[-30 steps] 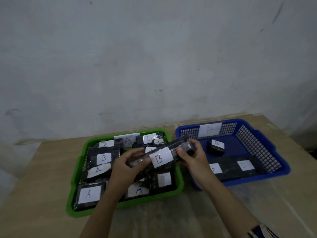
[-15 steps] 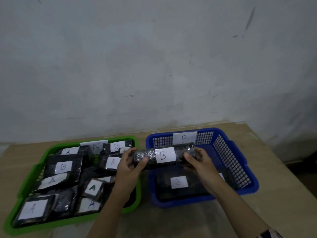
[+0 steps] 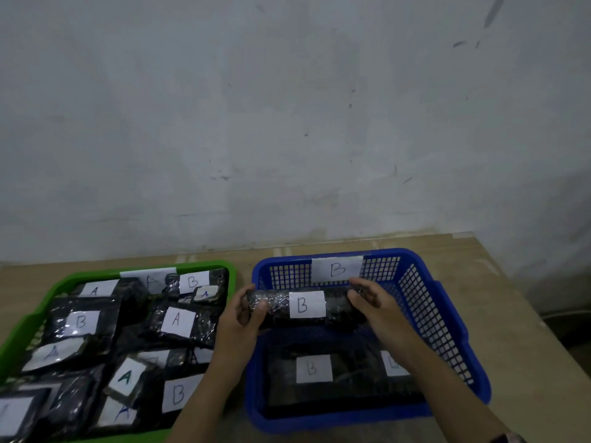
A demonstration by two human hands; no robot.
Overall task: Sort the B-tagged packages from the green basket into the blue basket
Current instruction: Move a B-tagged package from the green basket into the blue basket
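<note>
Hands grip roll [image 3: 307, 306] by its ends: left hand [image 3: 238, 318] clamped on one end, right hand [image 3: 372, 303] on the other. Roll held level over blue basket [image 3: 447, 330], toward its far wall, above flat B packs [image 3: 315, 369]. Risk: left end hangs near the rim beside green basket [image 3: 19, 334]; uneven release could tip it out

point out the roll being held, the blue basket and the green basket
roll [image 3: 307, 304]: head view, on its white B tag, at the middle of the roll.
blue basket [image 3: 425, 302]: head view, on the right mesh wall.
green basket [image 3: 57, 284]: head view, on the far left rim.
</note>
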